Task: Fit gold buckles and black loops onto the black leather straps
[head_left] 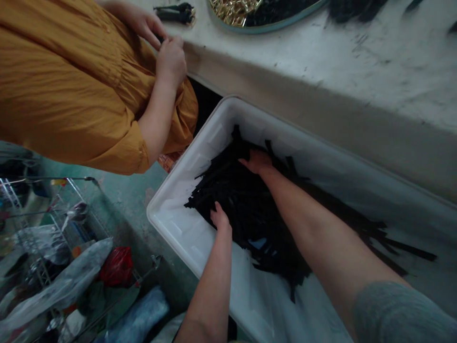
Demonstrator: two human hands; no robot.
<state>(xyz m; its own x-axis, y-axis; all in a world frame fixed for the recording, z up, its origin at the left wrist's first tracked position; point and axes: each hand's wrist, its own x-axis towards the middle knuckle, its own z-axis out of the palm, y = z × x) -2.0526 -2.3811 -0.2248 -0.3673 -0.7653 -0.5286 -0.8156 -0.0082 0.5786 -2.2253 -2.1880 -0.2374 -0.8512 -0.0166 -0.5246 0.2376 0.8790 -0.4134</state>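
A deep white plastic tub (193, 247) holds a tangled heap of flat black strips (235, 190); their exact kind is too dark to make out. Both my hands reach into this heap from either side. My left hand (220, 216) grips the strips at the near left edge, thumb on top and the other fingers mostly hidden among them. Farther in, toward the tub's far wall, my right hand (259, 161) is closed on more strips, its thumb pointing left and its fingertips buried.
A co-worker in a mustard garment (71, 85) stands at left, both hands together over the pale worktable (303, 52). A round tray (264, 29) there holds gold-coloured metal pieces and black material. Wire racks with bags, including a red bag (117, 267), crowd the lower left.
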